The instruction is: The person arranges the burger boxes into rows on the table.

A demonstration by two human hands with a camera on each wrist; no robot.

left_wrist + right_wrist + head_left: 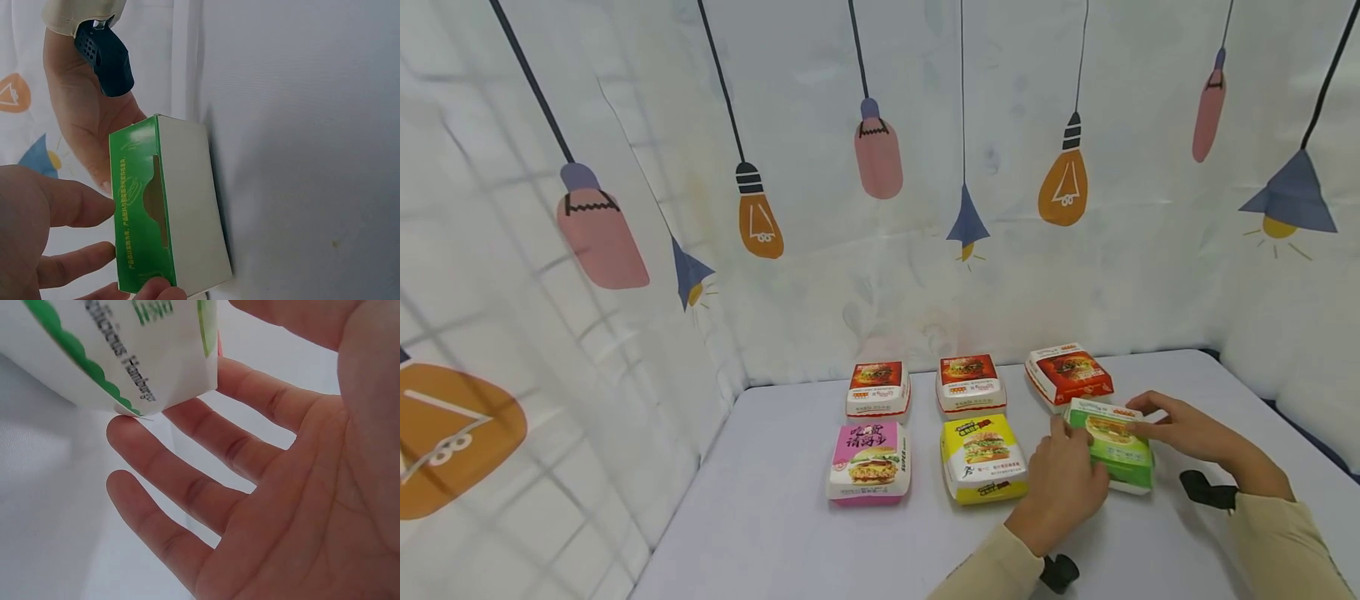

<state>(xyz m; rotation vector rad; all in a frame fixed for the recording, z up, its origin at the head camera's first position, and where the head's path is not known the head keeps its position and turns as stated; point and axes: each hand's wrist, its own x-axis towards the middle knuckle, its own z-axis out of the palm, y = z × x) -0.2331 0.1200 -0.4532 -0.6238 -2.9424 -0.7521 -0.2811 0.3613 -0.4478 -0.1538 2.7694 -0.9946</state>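
A green and white hamburger box is at the right front of the group, held between my two hands. My left hand has its fingers at the box's left side. In the left wrist view its thumb and fingertips meet the edges of the green lid, which has a cut slot in front. My right hand grips the right side, thumb on the lid and forefinger at the far corner. In the right wrist view its other fingers extend loosely along the box's lower edge.
A yellow box stands left of my left hand, with a pink box farther left. Behind them are red-topped boxes at left, middle and right. The right one is tilted, close behind the green box. A printed curtain backs the white table.
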